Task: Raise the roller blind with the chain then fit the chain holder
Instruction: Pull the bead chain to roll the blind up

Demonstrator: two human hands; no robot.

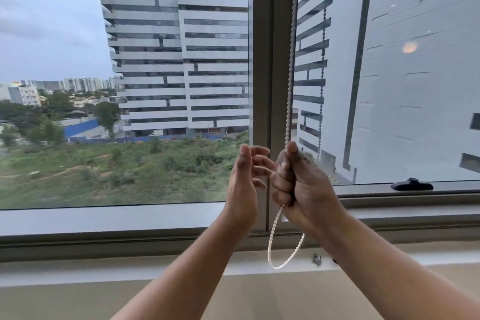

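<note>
A white beaded chain hangs down along the grey window post and ends in a loose loop below my hands. My right hand grips the chain in a fist, thumb up against it. Just left of it, my left hand is held upright with fingers relaxed and spread, holding nothing. A small metal chain holder sits on the sill just right of the loop's bottom. The blind itself is out of view above.
The grey window post splits two large panes. A black window handle lies on the right frame rail. A pale sill ledge runs across below the frame. Buildings and greenery show outside.
</note>
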